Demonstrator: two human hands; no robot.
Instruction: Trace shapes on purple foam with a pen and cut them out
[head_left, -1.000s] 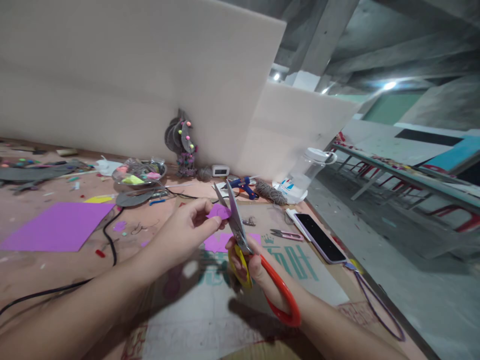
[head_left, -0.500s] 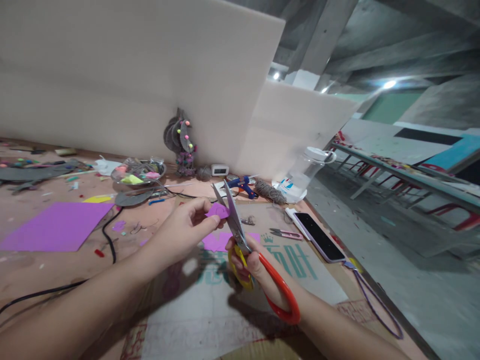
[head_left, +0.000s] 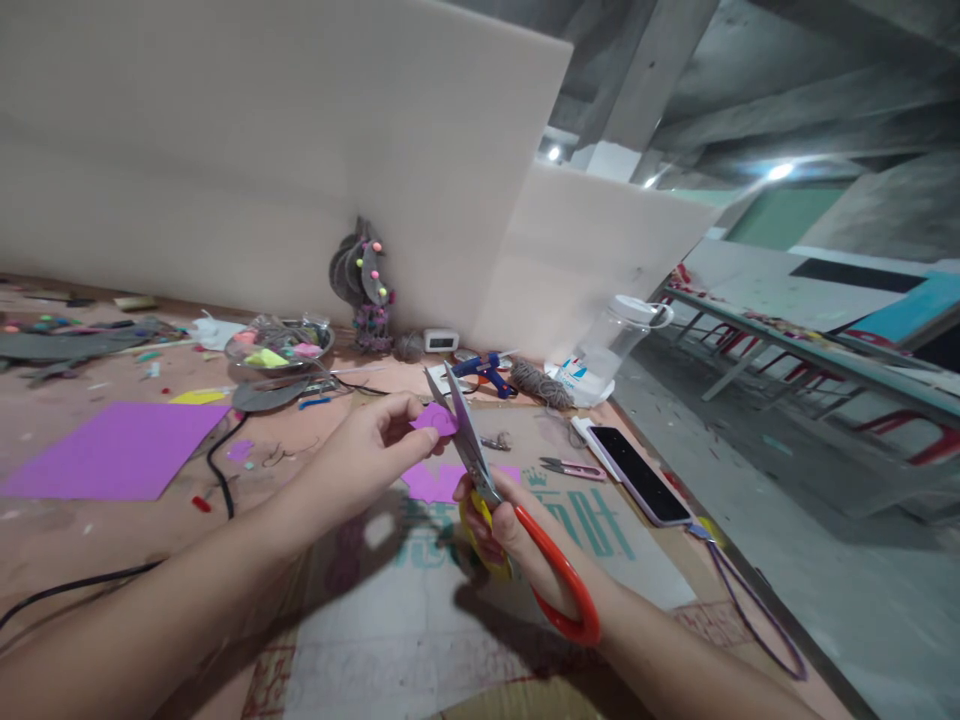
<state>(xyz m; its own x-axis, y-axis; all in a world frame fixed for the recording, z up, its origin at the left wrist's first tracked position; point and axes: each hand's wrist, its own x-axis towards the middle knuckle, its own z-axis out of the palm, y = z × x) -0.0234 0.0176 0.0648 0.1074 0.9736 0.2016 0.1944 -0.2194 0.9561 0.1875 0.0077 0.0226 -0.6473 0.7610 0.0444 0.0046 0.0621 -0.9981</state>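
Between the thumb and fingers of my left hand [head_left: 379,440] is a small purple felt-like piece [head_left: 435,421], pinched at its near edge. My right hand [head_left: 510,515] grips a pair of scissors [head_left: 474,450] with one red and one yellow handle loop. The blades point up and away, slightly apart, with the purple piece's right edge at them. Below the hands, more purple scraps [head_left: 427,482] lie on a printed cardboard sheet [head_left: 570,590], partly hidden by my hands.
A larger purple sheet [head_left: 112,450] lies to the left by a black cable [head_left: 217,465]. Behind are a bowl of scraps [head_left: 281,345], a blue glue gun [head_left: 484,370] and grey yarn [head_left: 540,384]. Pink thread snips [head_left: 574,469], a phone [head_left: 639,475] and a water bottle [head_left: 611,340] stand right.
The scissors and the purple piece stay nearly in place. The yellow handle loop has shifted slightly. The whole view has moved a little.
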